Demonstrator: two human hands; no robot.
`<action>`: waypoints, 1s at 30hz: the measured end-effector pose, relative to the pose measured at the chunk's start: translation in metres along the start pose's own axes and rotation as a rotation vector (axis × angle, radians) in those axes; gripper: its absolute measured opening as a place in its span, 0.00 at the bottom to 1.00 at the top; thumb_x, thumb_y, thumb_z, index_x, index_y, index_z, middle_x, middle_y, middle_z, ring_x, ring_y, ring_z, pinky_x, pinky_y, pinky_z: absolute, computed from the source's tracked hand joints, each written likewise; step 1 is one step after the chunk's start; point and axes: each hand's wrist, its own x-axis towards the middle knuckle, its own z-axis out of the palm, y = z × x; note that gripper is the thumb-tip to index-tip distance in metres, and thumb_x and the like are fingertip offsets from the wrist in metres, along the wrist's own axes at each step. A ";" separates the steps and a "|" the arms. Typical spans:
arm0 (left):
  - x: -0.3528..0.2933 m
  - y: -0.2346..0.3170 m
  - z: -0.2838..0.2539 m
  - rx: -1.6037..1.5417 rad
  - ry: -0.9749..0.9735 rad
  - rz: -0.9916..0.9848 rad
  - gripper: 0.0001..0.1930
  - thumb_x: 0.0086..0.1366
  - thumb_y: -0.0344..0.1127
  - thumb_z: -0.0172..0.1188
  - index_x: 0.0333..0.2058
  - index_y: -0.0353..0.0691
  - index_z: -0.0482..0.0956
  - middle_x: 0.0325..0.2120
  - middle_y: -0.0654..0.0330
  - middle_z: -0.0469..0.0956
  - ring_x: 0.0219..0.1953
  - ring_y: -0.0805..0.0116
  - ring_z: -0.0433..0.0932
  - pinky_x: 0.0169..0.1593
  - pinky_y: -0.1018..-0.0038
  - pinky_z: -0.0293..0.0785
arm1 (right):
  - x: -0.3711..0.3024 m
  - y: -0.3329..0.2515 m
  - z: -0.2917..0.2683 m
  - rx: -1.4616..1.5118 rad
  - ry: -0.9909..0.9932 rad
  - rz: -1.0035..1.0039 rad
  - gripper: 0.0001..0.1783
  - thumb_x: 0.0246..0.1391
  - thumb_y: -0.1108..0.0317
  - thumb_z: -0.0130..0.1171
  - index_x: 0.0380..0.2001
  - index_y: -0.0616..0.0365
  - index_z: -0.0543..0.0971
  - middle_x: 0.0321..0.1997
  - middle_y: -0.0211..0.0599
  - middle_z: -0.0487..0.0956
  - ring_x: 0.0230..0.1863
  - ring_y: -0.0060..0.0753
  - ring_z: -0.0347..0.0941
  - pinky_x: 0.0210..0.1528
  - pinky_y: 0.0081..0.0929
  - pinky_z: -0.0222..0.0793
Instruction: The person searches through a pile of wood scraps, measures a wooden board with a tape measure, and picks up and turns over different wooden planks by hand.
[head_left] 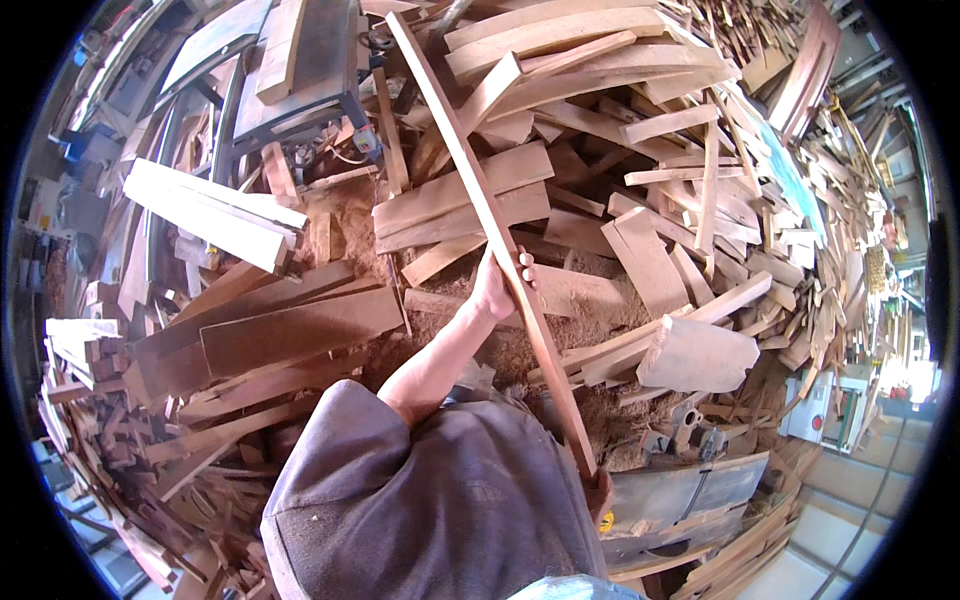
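Observation:
A long, narrow wooden strip (455,140) slants across the middle of the head view, its far end at the top and its near end beside my body. My left hand (497,287) is wrapped round it at about mid-length, thumb on one side and fingertips showing on the other. Down at the near end, my right hand (602,494) closes on the strip; most of its fingers are hidden. Below the strip lie loose boards, among them a wide pair of planks (465,200) and sawdust (600,320).
Heaps of offcuts (690,150) fill the right and far side. A machine with a flat metal table (300,105) stands at far left, a board on it. Near right is another metal machine table (690,495), with a control box with a red button (818,422) beyond. White-lit boards (210,215) jut out at left.

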 end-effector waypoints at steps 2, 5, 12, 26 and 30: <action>-0.007 -0.007 0.002 -0.010 -0.004 0.028 0.22 0.71 0.59 0.46 0.34 0.47 0.72 0.27 0.64 0.74 0.28 0.64 0.73 0.36 0.63 0.73 | 0.003 0.005 -0.008 -0.077 0.099 -0.077 0.20 0.42 0.61 0.75 0.29 0.58 0.74 0.26 0.43 0.72 0.28 0.47 0.69 0.32 0.41 0.65; -0.016 -0.018 -0.002 -0.005 -0.046 0.077 0.22 0.71 0.59 0.47 0.34 0.46 0.73 0.28 0.63 0.75 0.30 0.61 0.75 0.39 0.61 0.74 | 0.011 0.011 -0.020 -0.098 0.220 -0.235 0.20 0.40 0.63 0.75 0.27 0.59 0.73 0.25 0.41 0.69 0.29 0.46 0.68 0.33 0.42 0.65; -0.041 -0.030 0.001 -0.107 -0.125 0.092 0.20 0.71 0.53 0.48 0.39 0.42 0.79 0.36 0.59 0.79 0.38 0.59 0.79 0.44 0.60 0.78 | 0.026 0.043 -0.033 -0.039 0.325 -0.371 0.22 0.39 0.68 0.77 0.32 0.59 0.72 0.26 0.37 0.68 0.32 0.47 0.66 0.34 0.44 0.63; -0.047 -0.026 -0.013 -0.122 -0.089 0.190 0.22 0.71 0.58 0.47 0.37 0.45 0.79 0.37 0.58 0.83 0.38 0.58 0.80 0.43 0.60 0.77 | 0.054 0.064 -0.026 -0.275 0.333 -0.511 0.17 0.49 0.60 0.71 0.28 0.57 0.73 0.27 0.41 0.71 0.32 0.50 0.69 0.34 0.47 0.64; -0.063 -0.024 -0.006 0.007 0.094 0.338 0.26 0.71 0.66 0.43 0.41 0.49 0.75 0.36 0.60 0.81 0.34 0.59 0.79 0.37 0.63 0.77 | 0.079 0.076 -0.019 -0.387 0.307 -0.488 0.15 0.52 0.61 0.68 0.30 0.57 0.73 0.30 0.39 0.72 0.35 0.47 0.70 0.37 0.45 0.65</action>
